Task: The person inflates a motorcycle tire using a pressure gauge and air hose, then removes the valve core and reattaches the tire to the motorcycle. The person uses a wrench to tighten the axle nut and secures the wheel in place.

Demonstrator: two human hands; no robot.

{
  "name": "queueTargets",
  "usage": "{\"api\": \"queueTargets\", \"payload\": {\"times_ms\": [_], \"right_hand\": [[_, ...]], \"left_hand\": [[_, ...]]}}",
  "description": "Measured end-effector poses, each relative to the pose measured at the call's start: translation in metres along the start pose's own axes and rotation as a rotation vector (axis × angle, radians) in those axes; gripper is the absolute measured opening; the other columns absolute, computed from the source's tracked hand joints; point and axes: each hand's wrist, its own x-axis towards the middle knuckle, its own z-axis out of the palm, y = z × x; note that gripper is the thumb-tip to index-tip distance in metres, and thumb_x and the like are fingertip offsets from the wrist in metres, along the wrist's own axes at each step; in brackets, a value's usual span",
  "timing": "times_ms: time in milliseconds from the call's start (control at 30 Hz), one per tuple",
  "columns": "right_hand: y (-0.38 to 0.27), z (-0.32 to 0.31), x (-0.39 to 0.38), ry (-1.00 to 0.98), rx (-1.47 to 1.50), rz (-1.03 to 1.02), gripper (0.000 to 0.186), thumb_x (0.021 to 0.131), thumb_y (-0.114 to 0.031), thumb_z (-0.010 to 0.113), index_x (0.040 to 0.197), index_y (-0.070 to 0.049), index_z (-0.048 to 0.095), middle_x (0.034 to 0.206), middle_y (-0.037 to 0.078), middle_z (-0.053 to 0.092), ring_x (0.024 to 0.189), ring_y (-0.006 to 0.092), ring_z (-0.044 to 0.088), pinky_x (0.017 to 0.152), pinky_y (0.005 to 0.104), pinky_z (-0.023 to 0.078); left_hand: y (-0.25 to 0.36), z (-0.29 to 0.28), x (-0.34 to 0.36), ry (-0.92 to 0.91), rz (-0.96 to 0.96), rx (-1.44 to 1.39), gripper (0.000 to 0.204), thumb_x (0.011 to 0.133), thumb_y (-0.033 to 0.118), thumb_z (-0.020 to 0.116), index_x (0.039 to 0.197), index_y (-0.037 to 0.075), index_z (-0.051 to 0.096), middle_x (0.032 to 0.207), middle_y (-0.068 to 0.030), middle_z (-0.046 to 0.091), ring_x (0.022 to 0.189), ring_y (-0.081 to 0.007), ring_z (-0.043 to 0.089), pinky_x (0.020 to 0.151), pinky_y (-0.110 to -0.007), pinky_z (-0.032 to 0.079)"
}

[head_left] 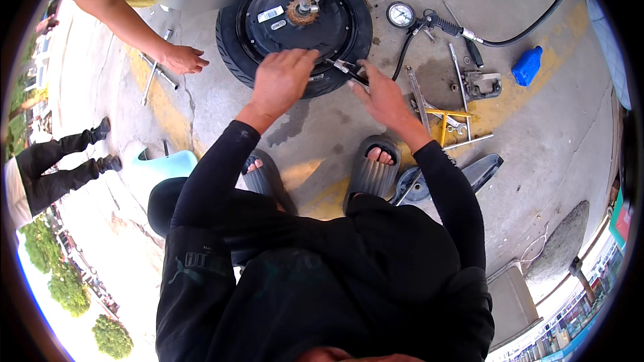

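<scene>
A black wheel (249, 23) with a hub motor and a rusty sprocket (302, 11) lies on its side on the ground before me. My left hand (285, 79) rests over its near edge, back up and fingers stretched across the tyre and rim; the palm side is hidden. With my right hand (386, 97) I hold the end of a black air hose (400, 60), thumb and fingers closed around it. The metal chuck (341, 66) at its tip points at the wheel's rim. That hose leads to a tyre inflator with a round gauge (401, 15).
A co-worker's hand (184, 59) hangs left of the wheel, near a cross wrench (155, 70). To the right lie wrenches (457, 127), a yellow metal piece (444, 115), a screwdriver (474, 53), a metal clamp-like block (481, 85) and a blue bottle (527, 66). A black plastic cover (484, 171) sits by my right foot.
</scene>
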Motion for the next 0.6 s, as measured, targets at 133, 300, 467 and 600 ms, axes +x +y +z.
{"api": "queueTargets", "payload": {"times_ms": [133, 300, 467, 600], "right_hand": [[0.003, 0.027, 0.007, 0.176, 0.184, 0.003, 0.036, 0.099, -0.021, 0.066, 0.128, -0.001, 0.060, 0.093, 0.023, 0.071, 0.088, 0.0390, 0.071, 0.076, 0.0423, 0.054], [0.008, 0.033, 0.012, 0.221, 0.230, -0.046, 0.026, 0.097, -0.016, 0.068, 0.118, 0.000, 0.063, 0.087, 0.021, 0.070, 0.079, 0.0362, 0.070, 0.071, 0.0392, 0.053], [0.006, 0.026, 0.019, 0.163, 0.288, 0.082, 0.020, 0.094, -0.017, 0.070, 0.104, 0.000, 0.065, 0.085, 0.021, 0.070, 0.083, 0.0410, 0.068, 0.072, 0.0452, 0.052], [0.007, 0.033, 0.016, 0.192, 0.324, 0.057, 0.021, 0.093, -0.020, 0.070, 0.102, -0.001, 0.066, 0.079, 0.020, 0.069, 0.078, 0.0400, 0.068, 0.069, 0.0457, 0.051]], "left_hand": [[0.004, 0.032, 0.022, -0.128, 0.065, 0.050, 0.027, 0.084, 0.008, 0.065, 0.111, 0.005, 0.070, 0.095, -0.0080, 0.063, 0.089, -0.0245, 0.067, 0.073, -0.036, 0.055], [-0.019, 0.040, 0.030, -0.187, 0.245, -0.144, 0.027, 0.082, 0.007, 0.062, 0.107, 0.000, 0.070, 0.098, -0.0101, 0.061, 0.094, -0.0282, 0.065, 0.078, -0.039, 0.056], [-0.016, 0.046, 0.034, -0.236, 0.297, -0.209, 0.025, 0.082, 0.004, 0.060, 0.105, -0.002, 0.069, 0.096, -0.0103, 0.059, 0.093, -0.0292, 0.064, 0.078, -0.039, 0.055], [-0.023, 0.050, 0.037, -0.223, 0.308, -0.255, 0.025, 0.081, 0.003, 0.061, 0.103, -0.003, 0.070, 0.094, -0.0106, 0.058, 0.091, -0.0292, 0.063, 0.077, -0.040, 0.054]]}}
